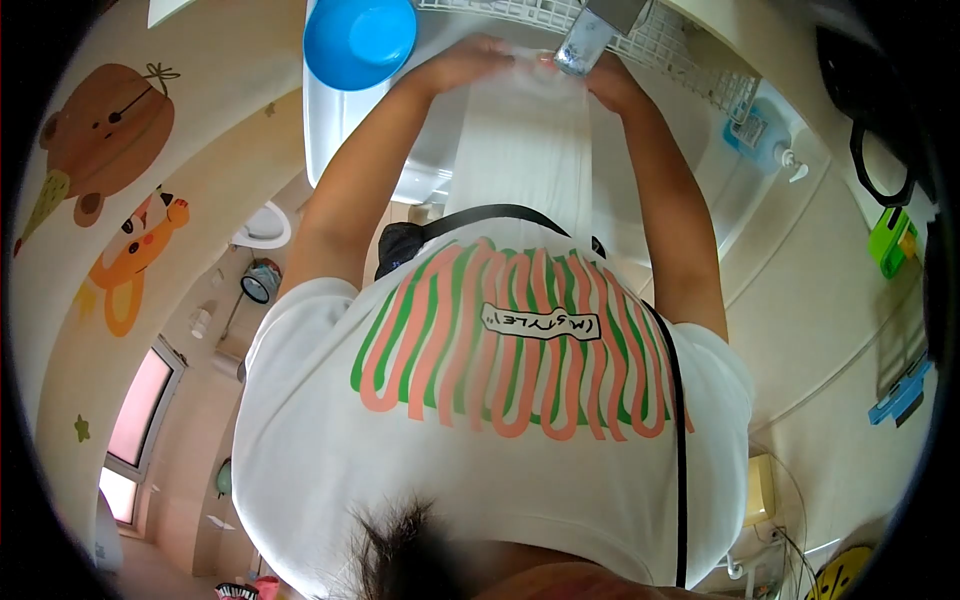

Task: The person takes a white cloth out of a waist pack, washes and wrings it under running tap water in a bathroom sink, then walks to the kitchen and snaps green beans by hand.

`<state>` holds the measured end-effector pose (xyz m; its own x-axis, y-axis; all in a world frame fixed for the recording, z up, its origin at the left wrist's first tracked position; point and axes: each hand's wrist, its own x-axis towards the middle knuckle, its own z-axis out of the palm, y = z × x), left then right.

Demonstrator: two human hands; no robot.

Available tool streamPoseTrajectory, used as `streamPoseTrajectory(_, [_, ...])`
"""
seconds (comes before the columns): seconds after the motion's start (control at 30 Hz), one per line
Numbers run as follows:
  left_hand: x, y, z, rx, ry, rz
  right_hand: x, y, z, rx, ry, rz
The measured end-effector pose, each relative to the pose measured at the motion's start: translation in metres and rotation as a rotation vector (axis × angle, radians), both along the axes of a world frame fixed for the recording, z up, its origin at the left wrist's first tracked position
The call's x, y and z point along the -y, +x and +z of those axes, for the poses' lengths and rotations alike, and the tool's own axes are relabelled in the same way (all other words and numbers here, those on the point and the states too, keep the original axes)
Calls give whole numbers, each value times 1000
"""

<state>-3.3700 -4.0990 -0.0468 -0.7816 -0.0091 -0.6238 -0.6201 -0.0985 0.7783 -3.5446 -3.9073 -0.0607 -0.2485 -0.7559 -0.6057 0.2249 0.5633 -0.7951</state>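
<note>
My left hand (478, 58) reaches over the sink, its fingers curled at the edge of a pale, blurred thing (520, 62) that I cannot make out. Beside the metal faucet (590, 42) is my right hand (608, 84), its fingers largely hidden behind the spout. A small reddish spot shows between the hands, too small to name. Below them a whitish sheet-like area (522, 160) runs down toward my shirt; its nature is unclear.
A blue bowl (360, 42) stands at the upper left on a white surface (322, 130). White wire racks (525, 10) line the sink's far side. At the right are a blue pump bottle (757, 135) and a hanging green item (890, 242).
</note>
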Motion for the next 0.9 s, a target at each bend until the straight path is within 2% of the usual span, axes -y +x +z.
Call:
streamPoseTrajectory(0.1, [-2,-4,1,-21,70,26,-4,-2,-6,14,63,-12])
streamPoseTrajectory(0.2, [-9,-9,-6,-21,-28,97,-15,-12,-9,-51,23,99])
streamPoseTrajectory(0.3, [-9,-23,-8,-45,-3,48,-19,-15,1,-33,41,65])
streamPoseTrajectory(0.4, [-18,-33,-10,-61,117,97,-25,-12,10,69,34,-110])
streamPoseTrajectory(0.5, [-29,-41,-7,-70,145,91,-30,-15,33,2,25,-130])
streamPoseTrajectory(0.7, [-39,-55,-8,-88,103,-18,-53,-25,20,26,91,-133])
streamPoseTrajectory(0.8, [-38,-58,-28,-43,128,13,-57,-22,30,78,50,-218])
streamPoseTrajectory(0.9, [-38,-61,-15,83,76,45,-54,-18,29,86,18,-281])
